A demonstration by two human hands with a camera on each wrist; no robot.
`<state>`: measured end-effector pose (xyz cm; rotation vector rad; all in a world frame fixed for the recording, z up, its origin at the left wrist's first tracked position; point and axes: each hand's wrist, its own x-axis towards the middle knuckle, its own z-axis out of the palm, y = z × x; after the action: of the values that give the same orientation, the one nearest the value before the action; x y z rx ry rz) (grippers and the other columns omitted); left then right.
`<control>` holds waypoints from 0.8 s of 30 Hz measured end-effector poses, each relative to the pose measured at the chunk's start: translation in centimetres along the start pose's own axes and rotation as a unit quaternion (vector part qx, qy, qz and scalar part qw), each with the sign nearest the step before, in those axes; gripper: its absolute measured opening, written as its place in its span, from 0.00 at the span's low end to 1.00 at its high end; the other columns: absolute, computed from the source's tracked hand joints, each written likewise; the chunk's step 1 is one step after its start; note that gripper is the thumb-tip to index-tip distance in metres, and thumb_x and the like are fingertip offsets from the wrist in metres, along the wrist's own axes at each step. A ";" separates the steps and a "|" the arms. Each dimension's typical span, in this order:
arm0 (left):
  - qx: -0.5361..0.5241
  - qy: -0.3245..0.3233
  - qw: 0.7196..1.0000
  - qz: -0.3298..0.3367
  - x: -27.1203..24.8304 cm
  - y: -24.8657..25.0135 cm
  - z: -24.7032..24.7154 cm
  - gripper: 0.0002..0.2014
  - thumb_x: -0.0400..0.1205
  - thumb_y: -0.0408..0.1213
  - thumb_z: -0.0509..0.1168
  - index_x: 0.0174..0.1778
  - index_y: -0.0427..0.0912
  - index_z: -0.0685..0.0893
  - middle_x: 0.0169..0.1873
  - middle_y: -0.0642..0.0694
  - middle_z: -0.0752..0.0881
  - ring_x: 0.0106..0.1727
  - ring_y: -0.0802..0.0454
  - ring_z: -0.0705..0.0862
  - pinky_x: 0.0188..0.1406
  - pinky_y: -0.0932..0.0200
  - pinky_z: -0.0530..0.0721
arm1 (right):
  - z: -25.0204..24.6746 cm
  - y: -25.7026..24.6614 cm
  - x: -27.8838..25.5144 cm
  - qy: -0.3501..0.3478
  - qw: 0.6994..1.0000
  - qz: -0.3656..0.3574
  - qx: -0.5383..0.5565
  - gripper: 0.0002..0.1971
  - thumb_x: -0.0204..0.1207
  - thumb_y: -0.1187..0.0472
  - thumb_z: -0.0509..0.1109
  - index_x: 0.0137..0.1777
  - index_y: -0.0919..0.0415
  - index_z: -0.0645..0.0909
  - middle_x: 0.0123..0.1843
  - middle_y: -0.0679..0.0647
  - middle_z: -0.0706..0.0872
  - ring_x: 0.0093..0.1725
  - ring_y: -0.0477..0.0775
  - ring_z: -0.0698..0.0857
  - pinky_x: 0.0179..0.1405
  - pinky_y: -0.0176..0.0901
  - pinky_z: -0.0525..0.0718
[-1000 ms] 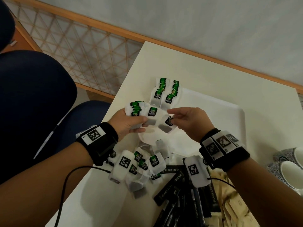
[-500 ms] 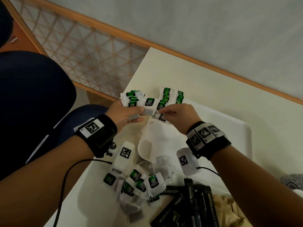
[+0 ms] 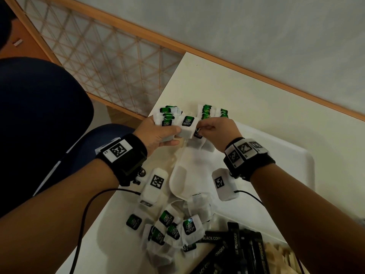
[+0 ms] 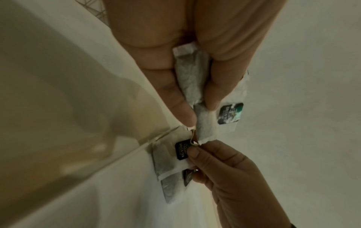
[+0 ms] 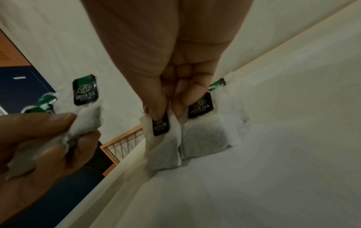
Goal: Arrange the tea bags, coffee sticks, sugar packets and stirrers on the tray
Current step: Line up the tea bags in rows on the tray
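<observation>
From the head view, my left hand (image 3: 158, 133) grips a bunch of green tea bags (image 3: 178, 123) over the far left corner of the white tray (image 3: 292, 171), while my right hand (image 3: 219, 129) pinches another tea bag (image 3: 198, 133) just beside it; loose tea bags (image 3: 171, 224) and black coffee sticks (image 3: 235, 246) lie nearer (on the table). In the left wrist view, my fingers (image 4: 171, 86) and thumb clamp the bunch. In the right wrist view, my thumb and fingertips (image 5: 156, 100) pinch the bag's top just above the tray.

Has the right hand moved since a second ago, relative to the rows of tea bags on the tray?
Yes. The right hand has gone toward the far rows of tea bags on the tray, and now pinches a tea bag beside them.
</observation>
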<state>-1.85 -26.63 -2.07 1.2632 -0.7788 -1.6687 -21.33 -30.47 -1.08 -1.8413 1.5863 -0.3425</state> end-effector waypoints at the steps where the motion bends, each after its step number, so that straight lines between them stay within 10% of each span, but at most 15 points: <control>1: 0.003 -0.003 1.000 -0.001 0.0 -0.1 0.1 0.17 0.77 0.23 0.69 0.58 0.45 0.83 0.50 0.42 0.89 0.42 0.49 0.90 0.36 0.56 0.90 | -0.1 0.0 0.0 0.001 1.000 -0.002 -0.002 0.12 0.76 0.66 0.69 0.55 0.54 0.89 0.48 0.46 0.89 0.44 0.40 0.82 0.47 0.22 0.75; 11: 0.018 -0.021 0.999 -0.021 -1.0 -0.4 1.5 0.14 0.77 0.23 0.69 0.54 0.44 0.85 0.42 0.45 0.90 0.37 0.52 0.89 0.30 0.61 0.87 | -1.7 -1.3 -3.0 0.077 0.985 0.006 0.153 0.10 0.79 0.46 0.68 0.49 0.47 0.88 0.42 0.51 0.90 0.40 0.47 0.87 0.40 0.37 0.83; 16: 0.028 -0.026 0.999 -0.029 -1.6 -0.6 2.3 0.11 0.78 0.26 0.69 0.54 0.43 0.85 0.42 0.46 0.90 0.38 0.52 0.90 0.33 0.59 0.88 | -1.8 -0.9 -4.3 0.050 0.993 -0.014 0.107 0.09 0.73 0.60 0.76 0.53 0.55 0.89 0.35 0.39 0.85 0.32 0.27 0.81 0.37 0.17 0.75; 24: -0.007 -0.011 0.999 -0.050 -1.9 0.5 1.4 0.14 0.82 0.26 0.53 0.55 0.38 0.82 0.38 0.44 0.89 0.39 0.49 0.89 0.35 0.56 0.90 | -2.5 0.4 -5.7 0.010 0.998 0.024 0.049 0.07 0.76 0.60 0.72 0.51 0.53 0.89 0.42 0.48 0.89 0.43 0.45 0.85 0.48 0.33 0.80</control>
<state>-2.88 -25.12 -0.45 1.2952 -0.7257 -1.7673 -24.40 -25.89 1.79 -1.7269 1.5963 -0.4121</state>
